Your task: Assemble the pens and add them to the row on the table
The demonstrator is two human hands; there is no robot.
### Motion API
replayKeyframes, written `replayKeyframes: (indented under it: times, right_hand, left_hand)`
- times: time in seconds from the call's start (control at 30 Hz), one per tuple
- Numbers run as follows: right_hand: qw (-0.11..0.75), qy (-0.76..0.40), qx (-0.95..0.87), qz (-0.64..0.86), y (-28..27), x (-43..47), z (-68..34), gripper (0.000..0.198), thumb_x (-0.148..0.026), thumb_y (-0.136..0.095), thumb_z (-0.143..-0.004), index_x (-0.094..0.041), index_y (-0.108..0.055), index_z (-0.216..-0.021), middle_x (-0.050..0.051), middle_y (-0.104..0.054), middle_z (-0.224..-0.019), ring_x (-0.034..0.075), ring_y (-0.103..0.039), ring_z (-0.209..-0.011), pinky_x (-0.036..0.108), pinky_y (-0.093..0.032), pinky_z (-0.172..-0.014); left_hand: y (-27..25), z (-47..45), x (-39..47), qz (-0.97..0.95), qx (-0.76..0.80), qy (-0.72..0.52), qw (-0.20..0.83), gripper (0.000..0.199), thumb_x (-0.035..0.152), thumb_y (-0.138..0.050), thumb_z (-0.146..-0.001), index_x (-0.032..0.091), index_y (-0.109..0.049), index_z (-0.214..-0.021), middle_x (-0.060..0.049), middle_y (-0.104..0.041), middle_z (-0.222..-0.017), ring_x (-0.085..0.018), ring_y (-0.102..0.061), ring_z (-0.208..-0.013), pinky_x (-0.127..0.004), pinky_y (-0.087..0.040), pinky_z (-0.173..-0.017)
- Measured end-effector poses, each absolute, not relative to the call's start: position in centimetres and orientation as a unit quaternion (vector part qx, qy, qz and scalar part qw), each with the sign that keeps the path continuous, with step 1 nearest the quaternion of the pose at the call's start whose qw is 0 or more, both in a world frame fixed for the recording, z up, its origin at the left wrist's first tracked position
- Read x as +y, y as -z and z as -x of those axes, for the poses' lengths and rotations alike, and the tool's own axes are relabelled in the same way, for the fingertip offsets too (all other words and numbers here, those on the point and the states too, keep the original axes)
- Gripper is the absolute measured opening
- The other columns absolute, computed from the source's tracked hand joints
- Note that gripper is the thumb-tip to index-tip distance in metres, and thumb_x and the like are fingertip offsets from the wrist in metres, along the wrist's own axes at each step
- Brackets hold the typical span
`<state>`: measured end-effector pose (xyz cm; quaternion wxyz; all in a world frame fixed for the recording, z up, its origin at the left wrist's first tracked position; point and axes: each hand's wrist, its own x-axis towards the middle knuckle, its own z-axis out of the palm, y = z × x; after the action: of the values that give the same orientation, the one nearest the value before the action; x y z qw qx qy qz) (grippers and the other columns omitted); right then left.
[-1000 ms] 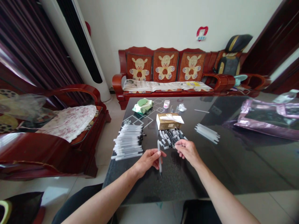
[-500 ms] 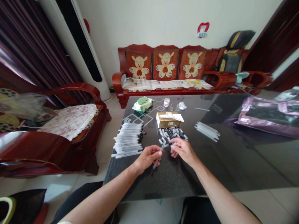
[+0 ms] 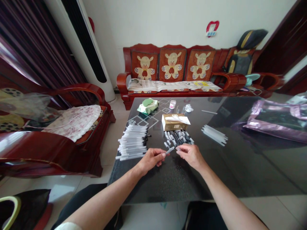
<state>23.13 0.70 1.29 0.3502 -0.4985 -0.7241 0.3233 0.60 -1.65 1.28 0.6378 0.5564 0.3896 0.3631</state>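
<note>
My left hand (image 3: 153, 157) pinches a pen (image 3: 170, 150) with a translucent whitish barrel, its far end pointing up and to the right. Close to that end is my right hand (image 3: 191, 155), thumb and fingers pressed together. Whatever small thing they may hold is too small to make out. Just beyond both hands lies a loose pile of black pen parts with clear caps (image 3: 178, 138). To the left, a stack of whitish pens (image 3: 133, 142) with dark ends lies in a row along the table edge. Several whitish empty-looking pen barrels (image 3: 214, 134) lie together on the right.
A gold tissue box (image 3: 175, 122) stands behind the pile on the dark glossy table (image 3: 240, 169). Farther back are a green wipes pack (image 3: 148, 106), a paper cup (image 3: 172, 104), a crumpled tissue (image 3: 188, 108) and a single thin rod (image 3: 209, 112). A purple-edged bag (image 3: 275, 119) lies at right.
The pen in my left hand has swung from steeply slanted to nearly level, its end turned toward my right hand. My right fingers have come close to that end.
</note>
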Motion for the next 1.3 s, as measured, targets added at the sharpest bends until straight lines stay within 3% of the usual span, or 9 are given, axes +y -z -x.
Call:
replayKeyframes:
  times: [0.1, 0.3, 1.1, 1.3]
  right_hand:
    - [0.338, -0.213, -0.770, 0.497, -1.7, 0.7, -23.2, 0.015, -0.024, -0.060, -0.078, -0.019, -0.072, -0.085, 0.004, -0.067, -0.077, 0.015, -0.060, -0.065, 0.025, -0.046, -0.063]
    - [0.305, -0.148, -0.798, 0.497, -2.0, 0.4, -23.0, 0.018, -0.023, -0.054, -0.082, -0.020, -0.071, -0.089, 0.004, -0.066, -0.078, 0.015, -0.059, -0.068, 0.025, -0.044, -0.065]
    - [0.271, -0.126, -0.828, 0.474, -2.7, -0.3, -22.2, 0.025, -0.017, -0.050, -0.085, -0.022, -0.070, -0.098, 0.004, -0.064, -0.083, 0.016, -0.060, -0.075, 0.024, -0.045, -0.070]
    - [0.320, -0.149, -0.806, 0.476, -2.6, -0.3, -22.0, 0.027, -0.017, -0.050, -0.083, -0.022, -0.068, -0.102, 0.005, -0.064, -0.088, 0.016, -0.060, -0.077, 0.026, -0.047, -0.072]
  left_hand:
    - [-1.2, -0.4, -1.4, -0.568, 0.408, -0.355, 0.620, 0.042, 0.046, -0.060, -0.077, 0.011, -0.070, -0.097, 0.000, -0.051, -0.062, -0.006, -0.043, -0.047, -0.018, -0.033, -0.044]
    - [-0.9, -0.4, -1.4, -0.590, 0.421, -0.338, 0.600, 0.041, 0.044, -0.059, -0.078, 0.013, -0.070, -0.101, 0.000, -0.053, -0.062, -0.006, -0.042, -0.047, -0.018, -0.030, -0.042]
    - [-0.2, -0.5, -1.4, -0.599, 0.442, -0.320, 0.586, 0.035, 0.043, -0.059, -0.077, 0.014, -0.072, -0.090, 0.000, -0.056, -0.060, -0.007, -0.044, -0.046, -0.018, -0.033, -0.042]
    - [-0.2, -0.6, -1.4, -0.586, 0.428, -0.317, 0.610, 0.036, 0.043, -0.058, -0.078, 0.012, -0.070, -0.093, -0.001, -0.054, -0.062, -0.008, -0.047, -0.049, -0.018, -0.036, -0.044]
